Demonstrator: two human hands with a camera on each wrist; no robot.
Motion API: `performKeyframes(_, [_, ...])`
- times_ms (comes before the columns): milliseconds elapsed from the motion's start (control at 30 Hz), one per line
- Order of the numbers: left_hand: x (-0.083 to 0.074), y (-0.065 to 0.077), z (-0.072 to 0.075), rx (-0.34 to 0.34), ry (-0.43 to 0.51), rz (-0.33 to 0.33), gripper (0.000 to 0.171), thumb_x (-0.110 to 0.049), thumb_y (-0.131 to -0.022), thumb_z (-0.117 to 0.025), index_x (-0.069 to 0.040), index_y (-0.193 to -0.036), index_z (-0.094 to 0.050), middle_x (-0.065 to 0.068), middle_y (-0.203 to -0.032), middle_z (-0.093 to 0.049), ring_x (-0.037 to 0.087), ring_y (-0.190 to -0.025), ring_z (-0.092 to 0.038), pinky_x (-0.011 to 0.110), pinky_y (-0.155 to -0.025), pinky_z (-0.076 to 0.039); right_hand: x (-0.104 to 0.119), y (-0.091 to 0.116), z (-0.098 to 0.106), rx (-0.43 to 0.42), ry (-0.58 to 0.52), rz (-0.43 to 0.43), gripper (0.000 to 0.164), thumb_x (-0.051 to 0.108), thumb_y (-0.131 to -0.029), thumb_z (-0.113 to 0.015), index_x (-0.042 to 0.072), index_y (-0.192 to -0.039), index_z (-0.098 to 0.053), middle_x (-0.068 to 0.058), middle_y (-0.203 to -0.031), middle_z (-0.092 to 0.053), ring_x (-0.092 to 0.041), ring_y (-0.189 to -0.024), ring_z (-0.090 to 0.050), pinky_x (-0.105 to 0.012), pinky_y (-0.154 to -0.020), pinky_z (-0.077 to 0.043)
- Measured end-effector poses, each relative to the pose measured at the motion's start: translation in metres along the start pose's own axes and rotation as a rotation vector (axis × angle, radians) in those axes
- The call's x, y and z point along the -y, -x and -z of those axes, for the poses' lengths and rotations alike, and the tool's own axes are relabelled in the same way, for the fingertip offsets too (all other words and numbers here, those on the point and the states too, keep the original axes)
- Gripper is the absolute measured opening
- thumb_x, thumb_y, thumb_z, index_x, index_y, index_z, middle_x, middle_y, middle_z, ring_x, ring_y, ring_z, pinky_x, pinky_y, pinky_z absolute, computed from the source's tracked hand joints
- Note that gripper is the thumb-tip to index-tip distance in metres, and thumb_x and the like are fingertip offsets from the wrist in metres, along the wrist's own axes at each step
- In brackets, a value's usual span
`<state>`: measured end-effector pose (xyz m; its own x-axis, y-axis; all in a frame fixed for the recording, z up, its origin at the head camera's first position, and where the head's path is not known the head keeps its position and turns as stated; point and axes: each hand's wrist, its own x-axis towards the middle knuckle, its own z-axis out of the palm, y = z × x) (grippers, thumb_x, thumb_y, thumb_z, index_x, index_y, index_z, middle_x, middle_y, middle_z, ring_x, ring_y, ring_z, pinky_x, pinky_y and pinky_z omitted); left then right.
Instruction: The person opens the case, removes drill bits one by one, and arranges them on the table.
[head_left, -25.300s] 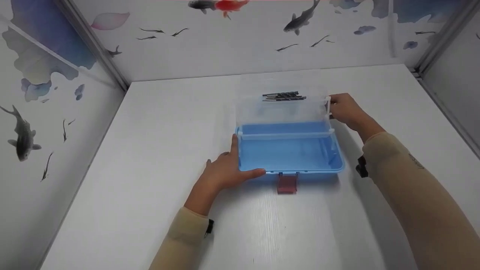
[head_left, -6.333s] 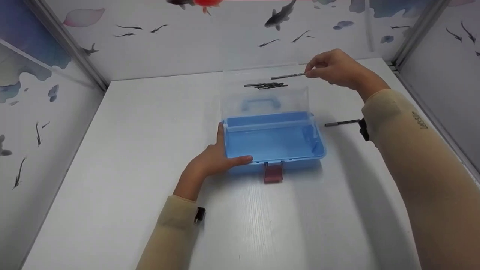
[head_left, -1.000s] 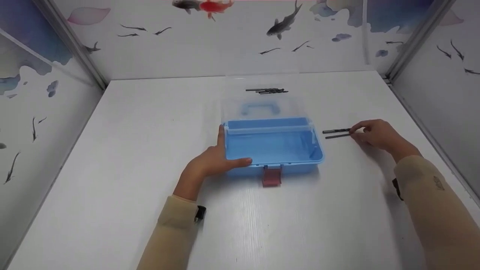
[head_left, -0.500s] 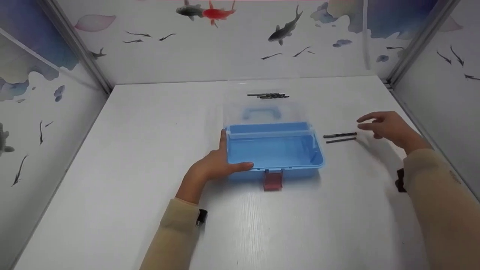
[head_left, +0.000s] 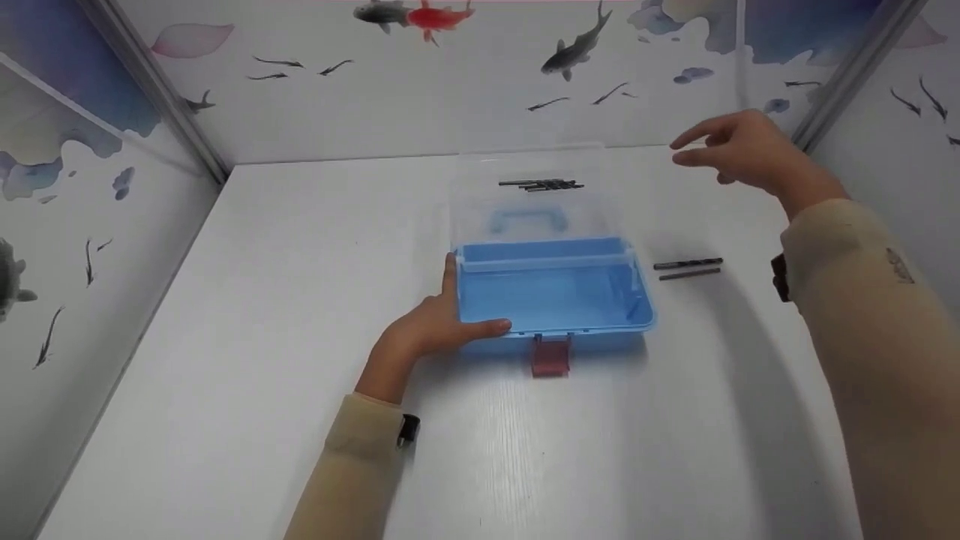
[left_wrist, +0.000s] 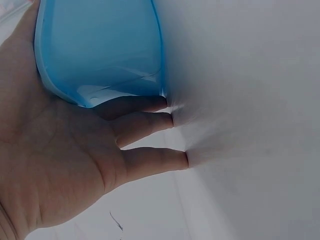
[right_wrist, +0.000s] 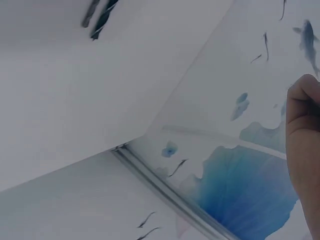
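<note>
Right hand (head_left: 754, 154) went up, fingers apart, empty.
Two drill bits (head_left: 688, 263) look done, one pile (head_left: 543, 184) left; left hand (head_left: 427, 326), straight-fingered, steadies box (head_left: 600, 343).

Your head view is looking forward and down over the table (head_left: 277, 337), your left wrist view is facing the blue box (left_wrist: 100, 45) up close, and your right wrist view is showing the patterned wall (right_wrist: 245, 185) from farther back, sharing two drill bits (right_wrist: 103, 21) with the first.
</note>
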<state>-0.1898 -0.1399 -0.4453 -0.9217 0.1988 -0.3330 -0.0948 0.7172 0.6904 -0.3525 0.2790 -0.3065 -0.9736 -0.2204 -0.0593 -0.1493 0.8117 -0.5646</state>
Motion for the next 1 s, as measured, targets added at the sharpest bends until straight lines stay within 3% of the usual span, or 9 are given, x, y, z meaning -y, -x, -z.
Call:
performKeyframes(167, [0.001,0.001,-0.001,-0.001,0.000,0.007,0.147,-0.079,-0.078,-0.077,-0.026,-0.167,0.027,0.018,-0.172,-0.034,0.036,-0.150,-0.047,0.058,-0.121,-0.042,0.032,-0.013,-0.012,-0.013,0.043,0.069,0.050,0.051,-0.101,-0.069,0.019,-0.138,-0.072,-0.004,-0.094,-0.054,-0.020,-0.078,-0.059,-0.028,-0.067,-0.050])
performKeyframes(333, [0.001,0.003,0.000,0.002,-0.037,0.033,0.147,-0.082,-0.077,-0.075,-0.026,-0.167,0.028,0.018,-0.170,-0.039,0.033,-0.150,-0.051,0.055,-0.120,-0.044,0.055,-0.024,-0.030,-0.020,0.031,0.140,0.048,0.047,-0.103,-0.067,0.015,-0.139,-0.072,-0.006,-0.117,-0.055,-0.022,-0.096,-0.047,-0.038,-0.079,-0.042])
performKeyframes(467, [0.002,0.003,0.000,0.013,-0.029,0.031,0.148,-0.082,-0.077,-0.075,-0.025,-0.167,0.028,0.019,-0.170,-0.039,0.033,-0.149,-0.051,0.054,-0.121,-0.044,0.068,-0.032,-0.045,0.002,0.036,0.178,0.046,0.044,-0.104,-0.065,0.014,-0.138,-0.073,-0.010,-0.123,-0.056,-0.024,-0.101,-0.045,-0.043,-0.084,-0.039])
performKeyframes(600, [0.001,0.002,0.001,0.013,-0.013,0.018,0.148,-0.079,-0.078,-0.076,-0.025,-0.167,0.028,0.020,-0.171,-0.038,0.034,-0.148,-0.050,0.054,-0.121,-0.043,0.076,-0.041,-0.054,0.044,0.050,0.185,0.044,0.042,-0.106,-0.063,0.014,-0.139,-0.072,-0.014,-0.133,-0.058,-0.028,-0.108,-0.047,-0.047,-0.089,-0.042])
performKeyframes(800, [-0.003,0.000,0.002,0.013,-0.019,0.025,0.148,-0.082,-0.077,-0.075,-0.026,-0.167,0.028,0.018,-0.172,-0.036,0.034,-0.150,-0.048,0.054,-0.122,-0.043,0.082,-0.054,-0.060,0.136,0.101,0.149,0.043,0.037,-0.107,-0.061,0.011,-0.141,-0.069,-0.021,-0.150,-0.055,-0.039,-0.130,-0.053,-0.060,-0.109,-0.047])
performKeyframes(900, [-0.002,0.000,0.002,0.015,-0.021,0.026,0.148,-0.082,-0.077,-0.075,-0.026,-0.166,0.028,0.018,-0.173,-0.034,0.034,-0.152,-0.047,0.054,-0.123,-0.042,0.085,-0.058,-0.065,0.188,0.130,0.137,0.041,0.033,-0.108,-0.062,0.009,-0.141,-0.070,-0.022,-0.153,-0.056,-0.042,-0.137,-0.053,-0.063,-0.114,-0.045])
performKeyframes(1000, [-0.003,0.000,0.002,0.013,-0.016,0.016,0.148,-0.081,-0.077,-0.076,-0.026,-0.167,0.028,0.018,-0.172,-0.035,0.034,-0.152,-0.047,0.055,-0.123,-0.042,0.088,-0.063,-0.073,0.227,0.160,0.139,0.040,0.032,-0.107,-0.063,0.009,-0.139,-0.070,-0.022,-0.147,-0.060,-0.040,-0.132,-0.056,-0.060,-0.112,-0.047])
